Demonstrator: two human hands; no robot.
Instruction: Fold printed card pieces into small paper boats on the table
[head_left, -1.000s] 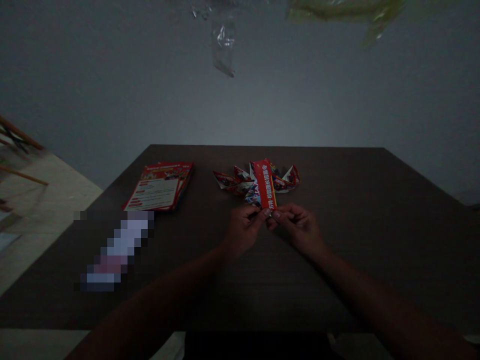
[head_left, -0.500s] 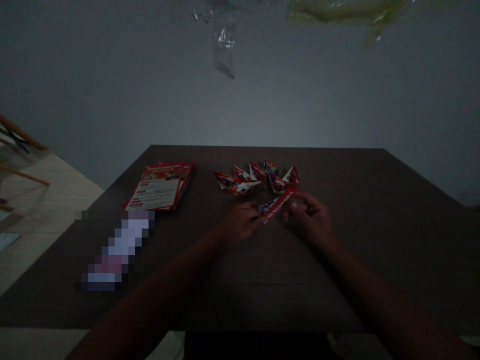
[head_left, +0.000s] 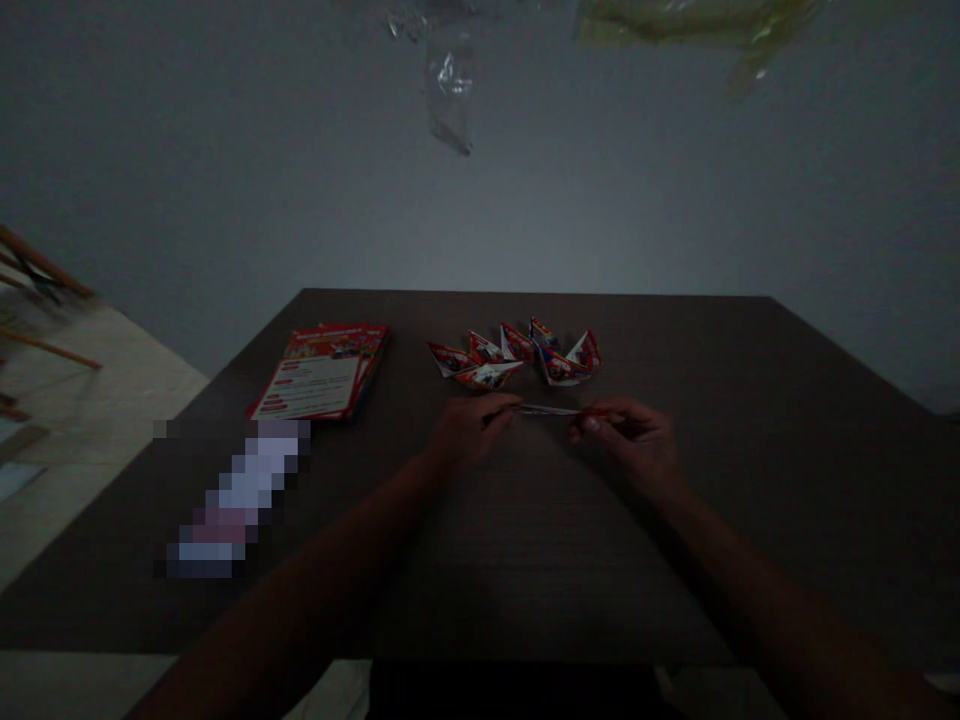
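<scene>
A folded paper (head_left: 550, 410) is stretched between my two hands, seen almost edge-on as a thin pale and red strip. My left hand (head_left: 474, 425) pinches its left end. At the other end, my right hand (head_left: 634, 432) has thumb and fingers closed on it. Just beyond the hands stand several folded paper boats, red, white and blue; one boat (head_left: 491, 375) lies nearest my left hand, and another boat (head_left: 568, 368) sits behind the right part of the strip.
A stack of printed red-and-white leaflets (head_left: 307, 385) lies at the table's left. In front of it is a blurred-out, pixelated long object (head_left: 240, 495). The dark table (head_left: 712, 360) meets a grey wall (head_left: 600, 200) with clear plastic (head_left: 450, 90) hanging on it.
The folded paper has turned from a slanted pose with its printed red face showing to nearly level and edge-on. My hands have moved slightly apart. The boats and leaflets stay put.
</scene>
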